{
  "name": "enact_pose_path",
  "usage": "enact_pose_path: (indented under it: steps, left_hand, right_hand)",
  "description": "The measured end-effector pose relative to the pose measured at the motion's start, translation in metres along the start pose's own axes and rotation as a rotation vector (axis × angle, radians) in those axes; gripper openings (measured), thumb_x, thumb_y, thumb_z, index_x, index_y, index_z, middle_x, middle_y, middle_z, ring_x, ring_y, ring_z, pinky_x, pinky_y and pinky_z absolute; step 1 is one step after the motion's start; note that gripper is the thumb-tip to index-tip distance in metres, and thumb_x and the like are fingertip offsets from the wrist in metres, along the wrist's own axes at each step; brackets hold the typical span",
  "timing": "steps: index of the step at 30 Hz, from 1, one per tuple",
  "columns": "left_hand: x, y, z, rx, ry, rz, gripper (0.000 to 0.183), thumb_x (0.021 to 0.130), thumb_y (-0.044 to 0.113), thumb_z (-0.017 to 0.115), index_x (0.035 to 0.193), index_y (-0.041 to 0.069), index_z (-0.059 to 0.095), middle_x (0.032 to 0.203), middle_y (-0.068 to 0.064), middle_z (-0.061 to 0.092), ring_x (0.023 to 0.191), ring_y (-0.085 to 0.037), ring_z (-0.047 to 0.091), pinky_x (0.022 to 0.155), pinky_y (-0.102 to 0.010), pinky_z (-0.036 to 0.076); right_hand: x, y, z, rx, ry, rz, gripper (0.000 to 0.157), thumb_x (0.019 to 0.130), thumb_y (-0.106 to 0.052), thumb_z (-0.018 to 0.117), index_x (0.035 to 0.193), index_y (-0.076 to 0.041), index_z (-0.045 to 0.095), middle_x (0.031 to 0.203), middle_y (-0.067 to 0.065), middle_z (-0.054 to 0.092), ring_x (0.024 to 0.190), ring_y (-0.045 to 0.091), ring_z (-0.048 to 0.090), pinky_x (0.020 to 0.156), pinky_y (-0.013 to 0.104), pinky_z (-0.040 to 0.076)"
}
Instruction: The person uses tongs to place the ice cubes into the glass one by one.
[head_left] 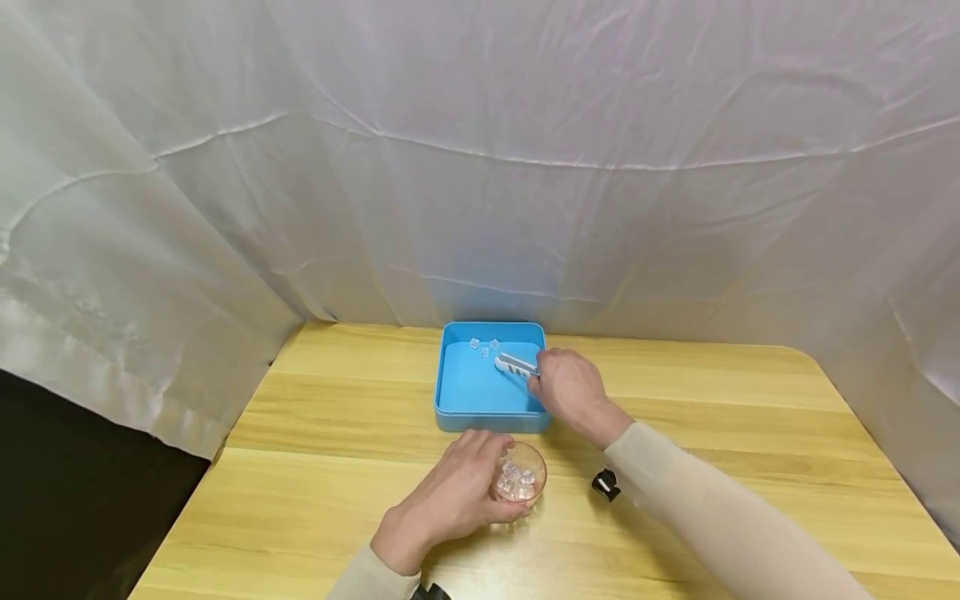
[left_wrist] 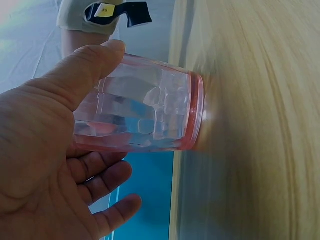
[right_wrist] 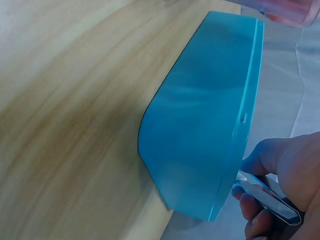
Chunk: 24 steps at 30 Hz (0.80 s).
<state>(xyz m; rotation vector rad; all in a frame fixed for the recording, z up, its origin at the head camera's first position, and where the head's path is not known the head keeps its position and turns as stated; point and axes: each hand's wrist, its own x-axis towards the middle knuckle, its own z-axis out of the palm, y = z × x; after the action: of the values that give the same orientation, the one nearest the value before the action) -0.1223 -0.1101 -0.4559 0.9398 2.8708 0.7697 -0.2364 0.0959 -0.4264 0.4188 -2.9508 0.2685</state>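
head view: the right hand [head_left: 573, 387] clamps its fingers on tongs [head_left: 516, 365] over the blue tray [head_left: 491, 422], near clear cubes [head_left: 485, 352]; the left hand [head_left: 468, 483] grips a tumbler [head_left: 531, 455] of more cubes [head_left: 517, 485] on the wooden table [head_left: 322, 500]. tongs look light, stiff, best squeezed mid-arm; cubes, probably slippery.

Blue tray [head_left: 491, 423] walled around, open above

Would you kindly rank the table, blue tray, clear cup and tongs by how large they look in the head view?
1. Table
2. Blue tray
3. Clear cup, partly covered by the left hand
4. Tongs, judging only the part showing past the right hand
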Motion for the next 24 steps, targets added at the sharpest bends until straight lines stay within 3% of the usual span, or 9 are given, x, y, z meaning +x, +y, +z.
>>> enact_pose_path:
  steps: [12,24]
  left_hand:
    - [0.0,-0.004,-0.005,0.019,0.007,0.012,0.077,0.083,0.051,0.087,0.141,0.01,0.057,0.13,-0.003,0.064,0.119,-0.017,0.052,0.106,-0.041,0.049]
    - [0.001,-0.011,-0.013,0.023,0.003,0.026,0.077,0.081,0.048,0.089,0.139,0.007,0.058,0.13,-0.004,0.064,0.12,-0.019,0.054,0.106,-0.043,0.05]
  right_hand:
    - [-0.015,-0.002,-0.009,0.134,0.121,-0.054,0.022,0.094,-0.017,0.068,0.075,-0.013,0.058,0.07,0.001,0.051,0.062,0.016,0.047,0.051,0.028,0.038]
    - [-0.039,-0.016,-0.018,0.231,0.188,-0.087,0.025,0.093,-0.014,0.07,0.073,-0.015,0.055,0.069,-0.003,0.048,0.063,0.013,0.043,0.054,0.026,0.039]
